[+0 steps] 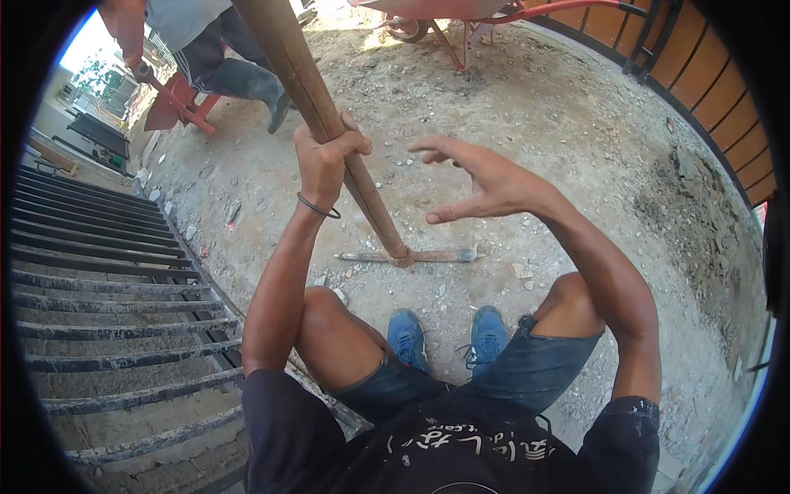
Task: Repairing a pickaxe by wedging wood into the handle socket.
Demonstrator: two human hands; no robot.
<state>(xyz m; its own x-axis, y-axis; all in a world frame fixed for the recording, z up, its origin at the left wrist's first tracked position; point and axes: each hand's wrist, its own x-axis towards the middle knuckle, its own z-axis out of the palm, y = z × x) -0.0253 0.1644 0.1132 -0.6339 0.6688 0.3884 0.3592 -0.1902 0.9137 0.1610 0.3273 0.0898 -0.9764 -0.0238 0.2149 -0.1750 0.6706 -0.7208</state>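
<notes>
Left hand (325, 165) wrapped around the wooden handle of a pickaxe (372, 200), fingers and thumb closed on the shaft. Dark band (318, 206) at that wrist. I see the handle tilted, its upper part running off past the far edge; its lower end meets the metal head (444, 256) in the middle of the scene, beyond the feet. The head reaches left and right, tapering at its left end. It is at the ground (543, 107), gravelly and pale; I can't tell how firmly it bears there.

Right hand (494, 181) holds nothing: fingers and thumb spread, gap facing the handle, well apart from it.

Two blue shoes (487, 333) planted nearer than the head, knees bent and apart. Near left, a black barred metal panel (115, 305). Far left, a co-worker's leg in a dark boot (251, 82), beside a red metal thing (177, 107) I can't identify. Far side, a red wheelbarrow (453, 8). Far right, an orange-brown fence (699, 70) with black bars.
</notes>
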